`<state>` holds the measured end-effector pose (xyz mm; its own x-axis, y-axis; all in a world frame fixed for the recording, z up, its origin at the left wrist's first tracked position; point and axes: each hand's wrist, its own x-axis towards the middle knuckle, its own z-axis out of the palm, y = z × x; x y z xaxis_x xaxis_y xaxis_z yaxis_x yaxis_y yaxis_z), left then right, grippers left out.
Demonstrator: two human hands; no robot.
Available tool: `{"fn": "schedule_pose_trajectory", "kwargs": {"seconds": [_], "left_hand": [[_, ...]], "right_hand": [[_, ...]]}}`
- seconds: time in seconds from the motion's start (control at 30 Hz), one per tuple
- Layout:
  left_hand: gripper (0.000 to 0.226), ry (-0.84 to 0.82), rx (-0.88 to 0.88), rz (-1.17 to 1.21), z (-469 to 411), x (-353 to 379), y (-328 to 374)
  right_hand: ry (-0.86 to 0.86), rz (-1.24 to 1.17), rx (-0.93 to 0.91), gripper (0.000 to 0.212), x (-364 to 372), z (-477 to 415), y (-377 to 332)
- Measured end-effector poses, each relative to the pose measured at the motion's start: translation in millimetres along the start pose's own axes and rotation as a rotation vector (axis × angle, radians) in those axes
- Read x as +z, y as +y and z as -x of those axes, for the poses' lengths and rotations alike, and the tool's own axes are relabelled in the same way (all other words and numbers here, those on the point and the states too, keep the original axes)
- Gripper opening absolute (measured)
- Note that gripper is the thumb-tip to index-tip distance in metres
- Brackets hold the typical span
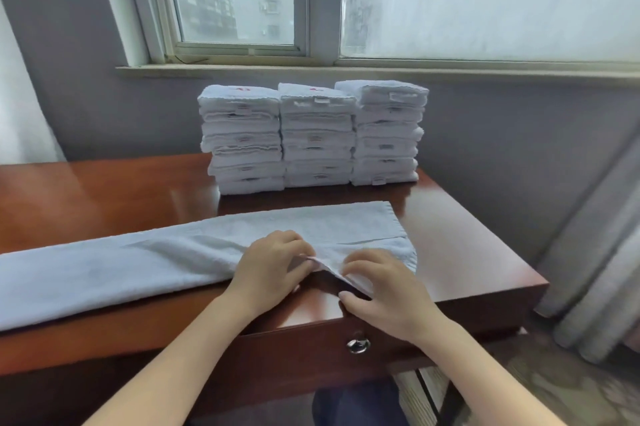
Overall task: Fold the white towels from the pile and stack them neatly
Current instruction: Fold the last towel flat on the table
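Note:
A long white towel [145, 262] lies folded lengthwise across the brown desk [460, 252], running off the left edge of the view. My left hand [273, 266] pinches the towel's near edge close to its right end. My right hand [377, 290] pinches the same edge a little further right, at the near right corner, which is lifted slightly off the desk. Behind the towel stand three tall stacks of folded white towels [313, 138], side by side at the back of the desk.
The desk's right edge and front edge, with a drawer and its metal knob [358, 345], are close to my hands. A window sill [346, 70] and wall lie behind the stacks. Grey curtains [595, 269] hang at the right.

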<state>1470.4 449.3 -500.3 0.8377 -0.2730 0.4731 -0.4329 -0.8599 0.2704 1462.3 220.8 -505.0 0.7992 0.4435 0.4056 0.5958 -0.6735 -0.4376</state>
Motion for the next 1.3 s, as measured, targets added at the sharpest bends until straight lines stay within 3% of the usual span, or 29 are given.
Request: {"fn": "schedule_pose_trajectory", "kwargs": {"seconds": [0.13,0.33,0.53,0.63,0.77,0.87,1.0,1.07,1.2,1.3], "left_hand": [[0.021,0.014,-0.107,-0.004,-14.2,4.5,0.9],[0.022,0.042,-0.235,0.051,-41.5,7.5,-6.3],[0.02,0.029,-0.232,0.038,-75.1,13.3,-13.7],[0.021,0.026,-0.225,0.028,-91.4,18.0,-19.1],[0.013,-0.043,-0.18,0.01,-98.7,35.6,-26.3],[0.017,-0.004,-0.166,0.047,-99.4,47.0,-31.4],[0.021,0.113,0.092,0.033,-99.1,49.3,-34.1],[0.025,0.033,0.186,0.063,-100.0,50.4,-34.1],[0.069,-0.457,0.086,-0.049,-107.5,52.3,-37.6],[0.078,-0.547,0.109,-0.161,-110.0,53.0,-35.9]], "right_hand": [[0.046,-0.016,0.078,0.035,-6.8,7.3,8.1],[0.346,-0.239,0.251,0.011,-12.6,-12.9,36.2],[0.483,-0.417,0.402,0.037,-17.3,-66.9,57.2],[0.417,-0.228,0.463,0.035,-23.8,-93.4,72.7],[0.196,0.164,0.538,0.024,-22.4,-107.7,97.8],[0.146,0.316,0.578,0.03,-10.2,-105.9,107.8],[0.107,0.388,0.601,0.045,-3.6,-107.6,114.7],[0.09,0.415,0.623,0.046,-3.6,-109.0,117.4],[0.089,0.332,0.6,0.039,-5.7,-109.0,120.1],[0.071,0.26,0.586,0.03,-13.3,-108.3,116.8]]}}
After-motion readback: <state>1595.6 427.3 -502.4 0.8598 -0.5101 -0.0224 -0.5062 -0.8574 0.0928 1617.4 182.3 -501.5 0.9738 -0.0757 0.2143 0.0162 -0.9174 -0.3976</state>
